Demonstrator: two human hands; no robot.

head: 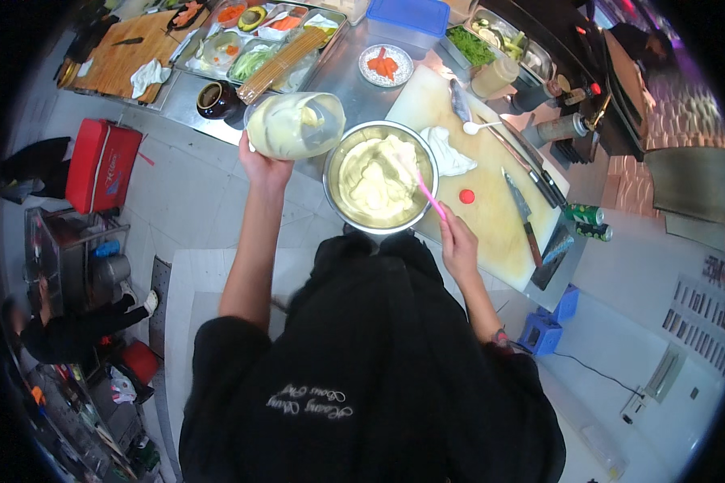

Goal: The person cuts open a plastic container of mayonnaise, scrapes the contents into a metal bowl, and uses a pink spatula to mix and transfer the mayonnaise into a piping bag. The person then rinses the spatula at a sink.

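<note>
My left hand (267, 169) grips a translucent plastic tub (299, 130), tipped on its side left of the bowl's rim. Pale yellow cream smears the tub's inner walls. In front of my body, a round stainless steel mixing bowl (379, 230) holds a mass of the same-coloured thick cream (371, 187). The fingers of my right hand (459, 241) are closed around the pink handle of a spatula (426, 192). Its head rests in the cream at the bowl's right side, mostly covered.
Right of the bowl, a white cutting board (453, 232) bears a kitchen knife (519, 202), red cap (467, 196), white cloth (447, 151) and white spoon (480, 127). A dark jar (215, 99) stands behind the tub. A person (78, 332) is at far left.
</note>
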